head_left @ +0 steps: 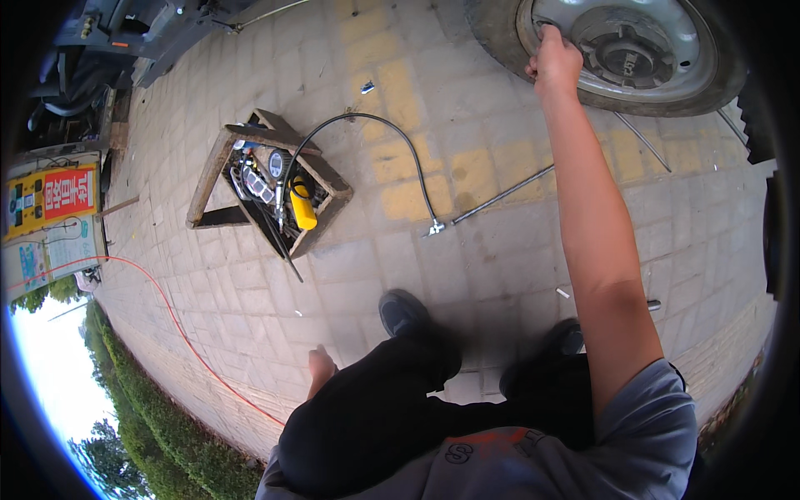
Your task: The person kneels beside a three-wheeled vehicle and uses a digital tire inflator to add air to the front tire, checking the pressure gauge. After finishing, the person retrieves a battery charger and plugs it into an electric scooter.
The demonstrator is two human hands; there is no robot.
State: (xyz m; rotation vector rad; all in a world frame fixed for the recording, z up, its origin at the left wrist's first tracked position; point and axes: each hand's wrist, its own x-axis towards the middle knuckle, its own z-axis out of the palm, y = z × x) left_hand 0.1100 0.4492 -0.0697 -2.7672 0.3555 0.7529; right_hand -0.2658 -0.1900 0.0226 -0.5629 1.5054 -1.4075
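Note:
My right arm reaches forward to a vehicle wheel, where my right hand (558,59) is at the left side of the dusty steel rim (675,28). Its fingertips meet the rim near the black rubber tire (500,44); what they pinch or press there is hidden. A dark hub cap (628,61) with raised lettering sits in the wheel's middle. Low beside my left knee hangs my left hand (321,364), partly covered by my leg, over the paving. Nothing shows in it. An air hose (412,139) with a metal chuck (436,229) lies between the wheel and a wooden toolbox (334,199).
The toolbox holds a digital tire gauge (279,164), a yellow-handled tool (304,209) and other tools. A metal bar (503,194) lies under my forearm, and another rod (644,142) by the tire. A red hose (169,306) crosses the left paving. Dark machinery (156,44) stands upper left.

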